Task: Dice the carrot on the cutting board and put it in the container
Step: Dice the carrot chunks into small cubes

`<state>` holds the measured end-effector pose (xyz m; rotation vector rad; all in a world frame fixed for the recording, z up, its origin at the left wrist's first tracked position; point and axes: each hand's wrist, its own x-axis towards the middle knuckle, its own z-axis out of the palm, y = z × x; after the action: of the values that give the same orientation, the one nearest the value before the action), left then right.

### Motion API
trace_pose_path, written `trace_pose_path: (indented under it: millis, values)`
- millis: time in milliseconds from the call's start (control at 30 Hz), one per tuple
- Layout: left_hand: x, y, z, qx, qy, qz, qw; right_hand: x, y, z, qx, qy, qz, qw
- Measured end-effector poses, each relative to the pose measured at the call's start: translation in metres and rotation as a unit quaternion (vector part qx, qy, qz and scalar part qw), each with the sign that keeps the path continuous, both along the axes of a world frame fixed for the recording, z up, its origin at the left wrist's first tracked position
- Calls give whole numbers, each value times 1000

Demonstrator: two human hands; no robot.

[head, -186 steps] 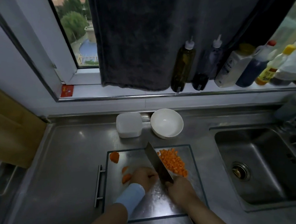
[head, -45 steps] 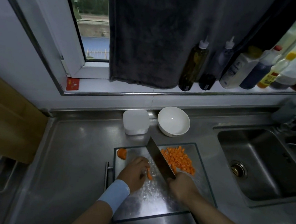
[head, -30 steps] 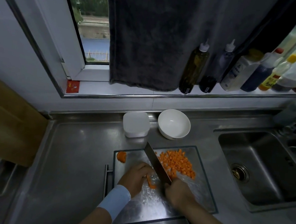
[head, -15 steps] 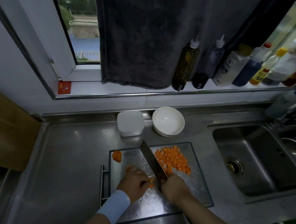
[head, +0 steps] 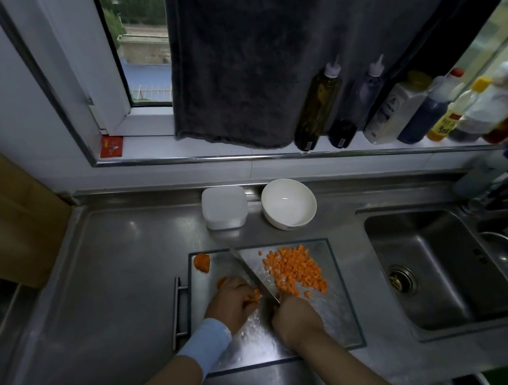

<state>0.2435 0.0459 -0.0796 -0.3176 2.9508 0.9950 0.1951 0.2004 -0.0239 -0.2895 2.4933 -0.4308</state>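
A glass cutting board (head: 336, 320) lies on the steel counter. My left hand (head: 231, 303) holds down a carrot piece (head: 255, 296) under curled fingers. Right beside it, my right hand (head: 294, 319) grips the handle of a knife (head: 250, 275), its blade lying across the board against the carrot piece. A heap of diced carrot (head: 296, 270) sits on the board's far right. A carrot end (head: 201, 262) lies at the far left corner. A white lidded container (head: 223, 207) stands behind the board.
A white bowl (head: 288, 203) stands next to the container. The sink (head: 438, 271) is to the right. Several bottles (head: 318, 105) line the window ledge under a dark towel (head: 260, 58). A metal handle (head: 177, 309) runs along the board's left side.
Over six seconds the knife kept chopping and the carrot piece under my left hand grew shorter. In the last half second the blade came down flat beside my left fingers.
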Motion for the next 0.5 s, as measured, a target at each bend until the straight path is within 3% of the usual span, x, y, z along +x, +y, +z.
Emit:
trace_pose_path:
  millis: [200, 367, 500]
  values:
    - [4, -4, -3, -19, 12, -73, 997, -4, -1, 3, -13, -12, -11, 1000]
    - [-1, -2, -6, -48, 26, -80, 995, -5, -1, 6, -19, -10, -27, 999]
    - [-4, -3, -7, -43, 12, -73, 996, 9, 1, 8, 20, 28, 16, 999]
